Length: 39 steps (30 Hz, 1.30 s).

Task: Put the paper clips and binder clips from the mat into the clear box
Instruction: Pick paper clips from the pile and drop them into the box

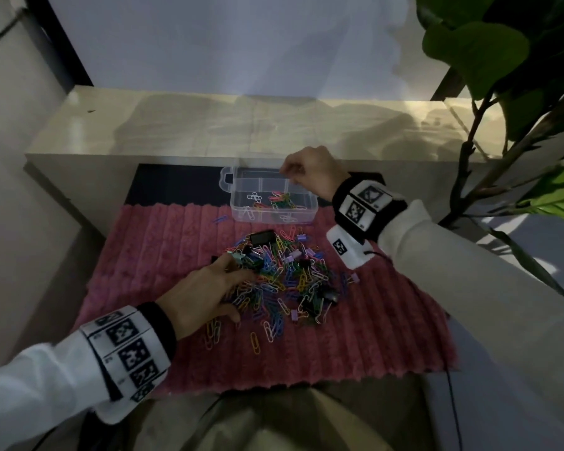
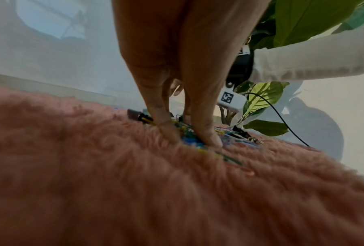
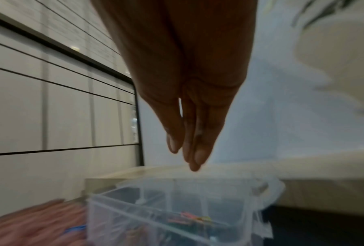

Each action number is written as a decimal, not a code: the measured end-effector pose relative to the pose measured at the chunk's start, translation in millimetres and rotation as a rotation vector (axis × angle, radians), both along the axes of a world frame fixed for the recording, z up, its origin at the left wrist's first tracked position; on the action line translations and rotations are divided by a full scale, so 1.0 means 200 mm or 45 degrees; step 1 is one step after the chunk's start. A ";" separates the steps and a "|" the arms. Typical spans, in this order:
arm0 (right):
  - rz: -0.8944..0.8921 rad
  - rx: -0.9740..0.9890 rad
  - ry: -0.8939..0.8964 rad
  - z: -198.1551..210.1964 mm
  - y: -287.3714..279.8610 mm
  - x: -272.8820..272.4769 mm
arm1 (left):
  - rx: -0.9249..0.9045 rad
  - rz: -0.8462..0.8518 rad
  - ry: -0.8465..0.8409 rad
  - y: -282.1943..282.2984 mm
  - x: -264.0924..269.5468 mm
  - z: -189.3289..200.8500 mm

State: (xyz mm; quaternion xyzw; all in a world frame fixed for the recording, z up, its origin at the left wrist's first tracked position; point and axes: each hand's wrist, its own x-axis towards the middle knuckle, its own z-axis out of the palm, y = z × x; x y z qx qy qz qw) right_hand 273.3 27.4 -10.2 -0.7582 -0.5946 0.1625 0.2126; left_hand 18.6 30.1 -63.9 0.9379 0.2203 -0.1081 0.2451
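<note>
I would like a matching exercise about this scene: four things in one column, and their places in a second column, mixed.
Things:
1. left hand
2. right hand
3. clear box
4. plant

Places:
A. at the far edge of the pink mat
B. on the right side of the scene
C. on the pile of clips
D. above the box

Pairs: 1-C, 2-D, 3-A, 4-B
</note>
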 end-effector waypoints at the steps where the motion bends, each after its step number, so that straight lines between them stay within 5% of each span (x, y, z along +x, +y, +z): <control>1: 0.083 0.066 -0.002 0.01 -0.05 -0.02 | 0.009 -0.005 -0.001 0.01 0.01 0.00; 4: 0.319 -0.116 0.028 0.00 -0.21 -0.12 | 0.029 -0.051 -0.025 0.02 0.05 0.00; 8: 0.617 -0.442 -0.220 -0.10 -0.43 -0.26 | 0.002 -0.096 -0.057 0.05 0.06 0.01; 12: 0.629 -0.454 -0.422 -0.19 -0.55 -0.32 | -0.220 0.011 -0.032 0.10 0.06 0.06; 22: 0.616 -0.450 -0.403 -0.25 -0.55 -0.35 | -0.567 0.271 -0.164 0.33 0.13 0.41; 28: 0.621 -0.508 -0.441 -0.22 -0.50 -0.36 | -0.209 0.307 -0.119 0.50 0.40 0.45; 39: 0.741 -0.310 -0.379 -0.22 -0.53 -0.37 | 0.089 0.013 0.142 0.61 0.62 0.33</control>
